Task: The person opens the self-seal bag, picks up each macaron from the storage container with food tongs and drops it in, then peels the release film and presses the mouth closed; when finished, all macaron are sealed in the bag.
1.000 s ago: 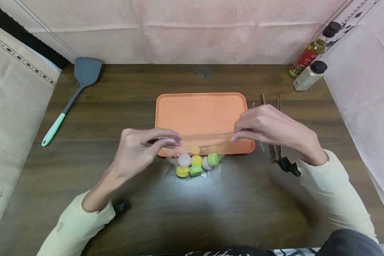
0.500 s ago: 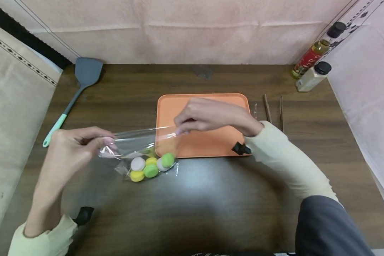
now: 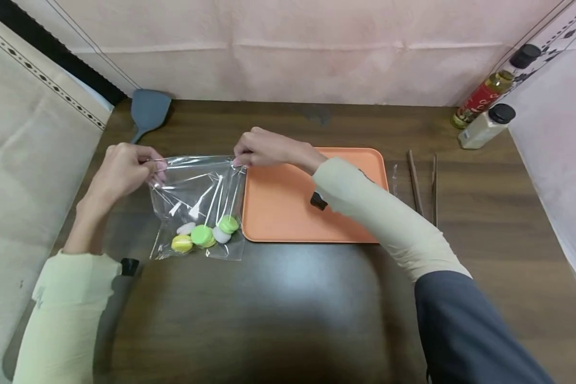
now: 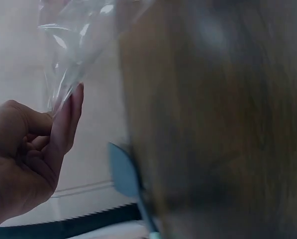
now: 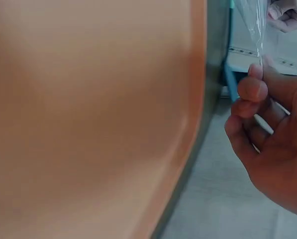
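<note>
Between my two hands a clear plastic bag (image 3: 199, 186) is stretched by its top edge, left of the orange tray (image 3: 312, 213). Several macarons, among them a green macaron (image 3: 202, 236), a yellow macaron (image 3: 182, 244) and a pale macaron (image 3: 222, 235), lie at its bottom. My left hand (image 3: 122, 170) pinches the upper left corner; the left wrist view shows the film (image 4: 76, 45) gathered between thumb and fingers. At the upper right corner my right hand (image 3: 269, 149) pinches the bag, its forearm crossing above the tray. Thumb and forefinger meet on the film (image 5: 257, 30) in the right wrist view.
A grey spatula (image 3: 150, 112) lies behind my left hand, its handle partly hidden. Right of the tray are two slim metal utensils (image 3: 414, 181). An oil bottle (image 3: 482, 98) and a white jar (image 3: 486, 127) stand at the back right corner.
Both hands have carried the bag leftward from in front of the tray, then farther back. The bag now hangs spread out rather than folded toward me, and both hands still hold it.
</note>
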The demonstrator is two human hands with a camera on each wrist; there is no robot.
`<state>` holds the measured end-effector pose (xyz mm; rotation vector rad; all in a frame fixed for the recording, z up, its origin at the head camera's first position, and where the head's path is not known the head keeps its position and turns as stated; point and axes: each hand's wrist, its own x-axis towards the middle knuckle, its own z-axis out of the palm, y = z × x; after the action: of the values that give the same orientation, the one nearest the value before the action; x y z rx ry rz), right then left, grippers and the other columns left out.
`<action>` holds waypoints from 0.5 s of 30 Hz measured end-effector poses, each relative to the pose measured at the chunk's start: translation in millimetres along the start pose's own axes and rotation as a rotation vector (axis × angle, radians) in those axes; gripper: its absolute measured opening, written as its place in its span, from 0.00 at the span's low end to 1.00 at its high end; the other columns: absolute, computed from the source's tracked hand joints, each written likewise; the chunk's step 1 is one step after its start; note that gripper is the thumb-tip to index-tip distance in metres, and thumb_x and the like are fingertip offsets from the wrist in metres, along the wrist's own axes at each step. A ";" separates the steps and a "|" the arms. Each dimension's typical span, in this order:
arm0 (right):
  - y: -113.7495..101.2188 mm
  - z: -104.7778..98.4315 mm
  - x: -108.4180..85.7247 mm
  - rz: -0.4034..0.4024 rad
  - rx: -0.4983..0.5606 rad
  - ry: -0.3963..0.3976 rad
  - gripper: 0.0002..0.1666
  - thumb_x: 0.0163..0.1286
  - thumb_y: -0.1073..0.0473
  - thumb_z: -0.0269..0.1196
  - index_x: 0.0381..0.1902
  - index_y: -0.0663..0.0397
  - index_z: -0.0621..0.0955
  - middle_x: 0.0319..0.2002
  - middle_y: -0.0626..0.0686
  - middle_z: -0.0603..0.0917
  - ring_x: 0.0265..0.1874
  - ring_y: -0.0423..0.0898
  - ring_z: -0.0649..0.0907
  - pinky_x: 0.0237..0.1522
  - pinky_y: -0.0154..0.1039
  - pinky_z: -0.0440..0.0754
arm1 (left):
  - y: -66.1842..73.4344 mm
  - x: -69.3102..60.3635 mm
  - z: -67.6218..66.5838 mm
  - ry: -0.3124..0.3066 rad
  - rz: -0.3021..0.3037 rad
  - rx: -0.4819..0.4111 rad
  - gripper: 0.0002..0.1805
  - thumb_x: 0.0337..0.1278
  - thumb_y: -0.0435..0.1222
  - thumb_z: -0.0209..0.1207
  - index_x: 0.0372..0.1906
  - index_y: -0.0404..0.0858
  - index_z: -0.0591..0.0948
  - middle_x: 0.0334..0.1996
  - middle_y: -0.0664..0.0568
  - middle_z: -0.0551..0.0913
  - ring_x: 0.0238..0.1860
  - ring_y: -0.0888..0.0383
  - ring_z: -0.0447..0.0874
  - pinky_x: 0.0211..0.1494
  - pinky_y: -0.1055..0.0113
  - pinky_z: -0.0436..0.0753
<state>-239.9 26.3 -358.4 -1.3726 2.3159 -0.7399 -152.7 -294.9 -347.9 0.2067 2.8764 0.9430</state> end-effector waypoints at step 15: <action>28.8 6.6 45.7 0.180 -0.084 -0.062 0.27 0.87 0.60 0.60 0.21 0.55 0.81 0.21 0.45 0.78 0.19 0.36 0.65 0.32 0.32 0.65 | -39.7 61.6 8.0 -0.227 -0.118 0.020 0.14 0.83 0.31 0.57 0.49 0.20 0.84 0.27 0.42 0.91 0.22 0.59 0.90 0.30 0.69 0.87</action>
<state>-278.1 -4.4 -382.2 -1.1835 2.4061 -0.5433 -215.9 -311.9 -381.6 0.1338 2.6590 0.8135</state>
